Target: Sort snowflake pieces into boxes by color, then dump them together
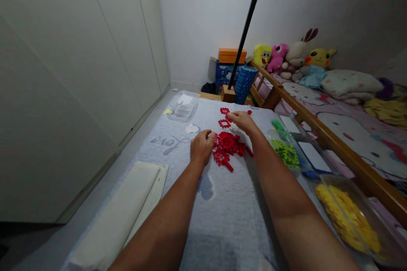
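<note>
Fuzzy grey blanket [222,203] underlies both hands: left [201,147] curled beside jagged red plastic pieces [229,143], right [241,120] pinching one.

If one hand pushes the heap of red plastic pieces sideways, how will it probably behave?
The red pieces lie loosely heaped, so they would probably scatter rather than slide together. They look thin and flat, so likely light and unlikely to roll. The soft mat may snag them.
</note>
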Action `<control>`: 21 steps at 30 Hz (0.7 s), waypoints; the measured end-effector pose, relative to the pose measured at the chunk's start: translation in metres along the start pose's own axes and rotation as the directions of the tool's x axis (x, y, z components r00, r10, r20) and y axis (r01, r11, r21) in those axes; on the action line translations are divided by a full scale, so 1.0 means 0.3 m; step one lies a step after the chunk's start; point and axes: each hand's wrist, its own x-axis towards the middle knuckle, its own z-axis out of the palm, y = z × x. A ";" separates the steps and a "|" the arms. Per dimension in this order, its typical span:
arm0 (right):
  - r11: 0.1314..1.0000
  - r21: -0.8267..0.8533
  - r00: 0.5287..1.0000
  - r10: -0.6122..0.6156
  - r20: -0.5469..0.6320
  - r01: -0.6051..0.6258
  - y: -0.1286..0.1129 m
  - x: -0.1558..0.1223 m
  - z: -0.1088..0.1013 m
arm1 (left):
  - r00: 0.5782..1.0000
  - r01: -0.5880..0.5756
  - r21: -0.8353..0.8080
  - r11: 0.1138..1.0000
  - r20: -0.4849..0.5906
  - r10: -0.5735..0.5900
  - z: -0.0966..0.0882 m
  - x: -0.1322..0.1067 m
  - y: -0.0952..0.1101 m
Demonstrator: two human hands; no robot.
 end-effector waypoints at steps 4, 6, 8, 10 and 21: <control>0.951 -0.250 0.969 0.134 -0.208 -0.185 0.001 0.134 0.069 | 1.000 0.003 0.013 1.000 0.007 -0.003 -0.003 0.000 0.002; 0.925 -0.334 0.975 0.123 -0.187 -0.181 -0.003 0.177 0.102 | 1.000 0.000 0.019 1.000 0.006 0.000 -0.004 -0.001 0.002; 0.910 -0.379 0.982 0.122 -0.142 -0.168 -0.003 0.206 0.129 | 1.000 -0.001 0.023 1.000 0.005 0.001 -0.006 0.000 0.003; 0.904 -0.389 0.984 0.150 -0.095 -0.175 0.001 0.223 0.148 | 1.000 0.001 0.028 1.000 0.005 -0.001 -0.007 0.000 0.005; 0.906 -0.404 0.989 0.145 0.017 -0.126 0.012 0.100 0.135 | 1.000 0.007 0.030 1.000 0.008 -0.007 -0.007 0.000 0.010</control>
